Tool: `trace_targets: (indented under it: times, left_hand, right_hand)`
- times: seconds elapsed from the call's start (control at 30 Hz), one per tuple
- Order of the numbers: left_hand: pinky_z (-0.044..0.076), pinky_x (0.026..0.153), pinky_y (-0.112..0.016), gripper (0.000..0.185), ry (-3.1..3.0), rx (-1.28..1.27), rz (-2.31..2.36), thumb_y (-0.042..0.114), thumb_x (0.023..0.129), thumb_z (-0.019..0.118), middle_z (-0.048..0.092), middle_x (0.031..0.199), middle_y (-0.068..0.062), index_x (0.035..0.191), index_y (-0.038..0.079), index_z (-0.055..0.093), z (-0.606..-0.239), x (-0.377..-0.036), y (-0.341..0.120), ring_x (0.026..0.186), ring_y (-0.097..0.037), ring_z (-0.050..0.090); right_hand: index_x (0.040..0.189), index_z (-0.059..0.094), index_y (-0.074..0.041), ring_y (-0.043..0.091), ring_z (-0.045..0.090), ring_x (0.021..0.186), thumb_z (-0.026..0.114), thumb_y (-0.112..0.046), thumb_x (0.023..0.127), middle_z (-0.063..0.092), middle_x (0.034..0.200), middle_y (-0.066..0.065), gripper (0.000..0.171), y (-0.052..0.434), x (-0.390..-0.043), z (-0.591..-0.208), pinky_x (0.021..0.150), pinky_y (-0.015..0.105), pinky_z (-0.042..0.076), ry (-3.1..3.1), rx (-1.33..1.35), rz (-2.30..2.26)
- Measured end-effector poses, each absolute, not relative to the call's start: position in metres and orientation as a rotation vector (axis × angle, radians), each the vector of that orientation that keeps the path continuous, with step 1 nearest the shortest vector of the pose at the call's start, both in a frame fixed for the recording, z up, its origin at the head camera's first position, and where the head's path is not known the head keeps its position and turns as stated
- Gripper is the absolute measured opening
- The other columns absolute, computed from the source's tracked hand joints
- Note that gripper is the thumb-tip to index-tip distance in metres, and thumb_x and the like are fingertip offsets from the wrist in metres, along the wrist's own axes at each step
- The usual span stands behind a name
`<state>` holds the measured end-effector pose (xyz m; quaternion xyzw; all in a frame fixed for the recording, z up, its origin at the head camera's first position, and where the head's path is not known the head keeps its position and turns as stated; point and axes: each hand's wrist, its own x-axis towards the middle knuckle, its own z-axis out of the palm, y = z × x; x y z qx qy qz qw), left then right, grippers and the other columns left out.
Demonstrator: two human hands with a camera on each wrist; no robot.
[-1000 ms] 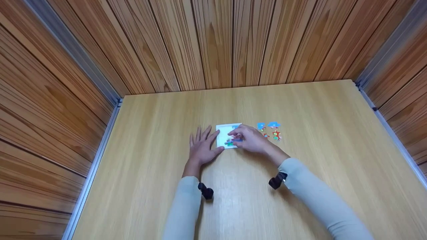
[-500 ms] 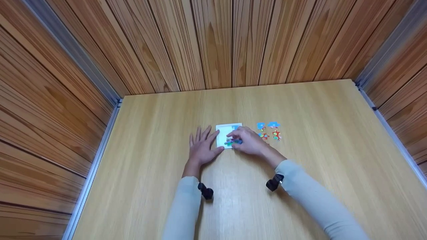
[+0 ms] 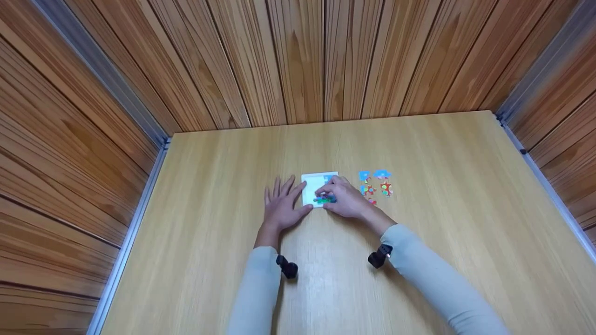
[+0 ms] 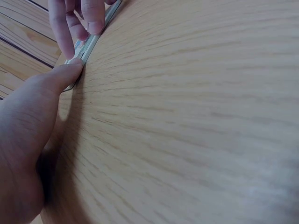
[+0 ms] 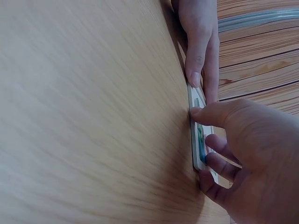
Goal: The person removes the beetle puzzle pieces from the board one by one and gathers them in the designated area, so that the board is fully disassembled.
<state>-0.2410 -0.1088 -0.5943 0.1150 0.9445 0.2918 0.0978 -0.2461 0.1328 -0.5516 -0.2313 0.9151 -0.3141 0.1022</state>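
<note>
Now the right hand (image 3: 347,201) sits curled over the white puzzle board (image 3: 313,184) at table centre, fingertips pinching a green-and-blue puzzle piece (image 3: 324,200) against the board's near edge. The left hand (image 3: 281,204) lies flat at the board's nine o'clock, fingers spread, thumb touching the board's edge. Loose puzzle pieces (image 3: 376,183) are clustered on the wooden table (image 3: 442,195) at the board's three o'clock, just beside the right hand.
</note>
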Motion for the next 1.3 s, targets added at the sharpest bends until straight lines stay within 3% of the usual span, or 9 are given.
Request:
trace_targets:
  times: [0.5,1.13,1.3]
  left_hand:
    - [-0.014,0.140,-0.073,0.084,2.772,0.338,0.879,0.073,0.102,0.058,0.015,0.193,-0.003,0.176,0.037,0.040,-0.595,-0.242,-0.110,0.180,-0.042,-0.008]
    - [-0.012,0.141,-0.073,0.083,2.795,0.334,0.874,0.071,0.102,0.060,0.017,0.193,-0.002,0.175,0.038,0.041,-0.597,-0.241,-0.109,0.180,-0.043,-0.006]
    - [-0.012,0.141,-0.073,0.083,2.795,0.337,0.875,0.070,0.102,0.060,0.017,0.193,-0.002,0.175,0.037,0.041,-0.596,-0.241,-0.109,0.180,-0.043,-0.006]
  right_hand:
    - [0.133,0.081,-0.008,0.037,0.055,0.127,0.081,-0.012,0.102,0.064,0.133,0.017,0.032,0.133,-0.247,-0.554,0.108,0.054,0.052,2.687,-0.687,-0.927]
    - [0.130,0.079,-0.007,0.039,0.053,0.129,0.079,-0.009,0.102,0.063,0.132,0.020,0.028,0.133,-0.246,-0.553,0.109,0.056,0.050,2.667,-0.703,-0.953]
    - [0.131,0.078,-0.016,0.036,0.054,0.130,0.081,-0.015,0.102,0.062,0.132,0.015,0.029,0.139,-0.263,-0.586,0.108,0.053,0.051,2.684,-0.727,-0.967]
